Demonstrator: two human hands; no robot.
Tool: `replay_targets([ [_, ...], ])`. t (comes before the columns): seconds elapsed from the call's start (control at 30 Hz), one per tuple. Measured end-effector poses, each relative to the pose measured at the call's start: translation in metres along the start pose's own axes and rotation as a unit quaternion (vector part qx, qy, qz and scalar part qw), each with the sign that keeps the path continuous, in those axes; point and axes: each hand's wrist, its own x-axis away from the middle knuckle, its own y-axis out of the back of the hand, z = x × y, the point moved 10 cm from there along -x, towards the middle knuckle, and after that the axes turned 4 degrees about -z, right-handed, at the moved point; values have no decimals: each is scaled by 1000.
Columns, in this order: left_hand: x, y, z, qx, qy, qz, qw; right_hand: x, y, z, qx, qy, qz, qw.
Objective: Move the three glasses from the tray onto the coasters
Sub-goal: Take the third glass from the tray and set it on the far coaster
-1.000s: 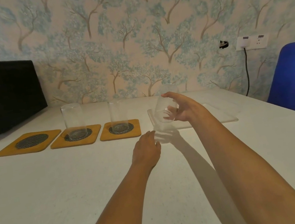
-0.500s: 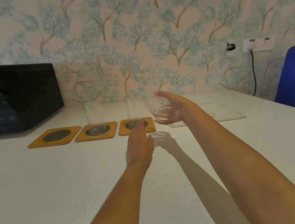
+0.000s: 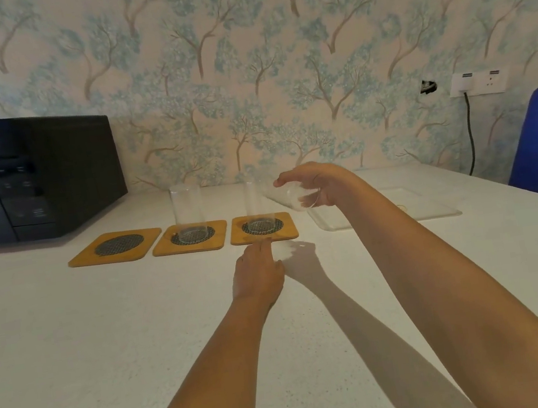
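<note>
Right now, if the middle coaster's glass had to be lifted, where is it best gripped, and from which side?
Grip the glass around its mid wall, coming from the front. It stands upright, tall and straight-sided, so fingers can wrap it. Another glass stands close on its right, and the front is open table.

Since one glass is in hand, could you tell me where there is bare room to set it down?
Free: the left coaster, beside the microwave. Also bare: the tray. Crowded: the middle coaster and right coaster hold glasses.
</note>
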Motion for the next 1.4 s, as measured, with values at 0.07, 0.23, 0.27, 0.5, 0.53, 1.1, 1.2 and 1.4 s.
replay_targets([
  [0.07,0,2,-3,-1,-5,-7,1000,0,4,18,21,55,-30,998],
  [0.23,-2,38,-9,83,-13,-132,988,4,4,48,92,140,-86,982],
  [0.27,-3,48,-9,87,-7,-158,983,4,1,51,96,146,-86,981],
  [0.5,-26,93,-9,137,44,-233,962,11,-40,63,75,161,-48,983],
  [0.53,-29,96,-5,148,65,-234,959,12,-46,64,69,164,-41,983],
  [1.1,-42,122,81,142,180,-221,948,-11,-83,-31,256,228,-192,920],
  [1.2,-45,128,92,133,180,-224,949,-12,-106,-39,293,226,-161,915],
  [1.4,-55,136,119,128,194,-225,946,-8,-150,-47,335,246,-112,903],
])
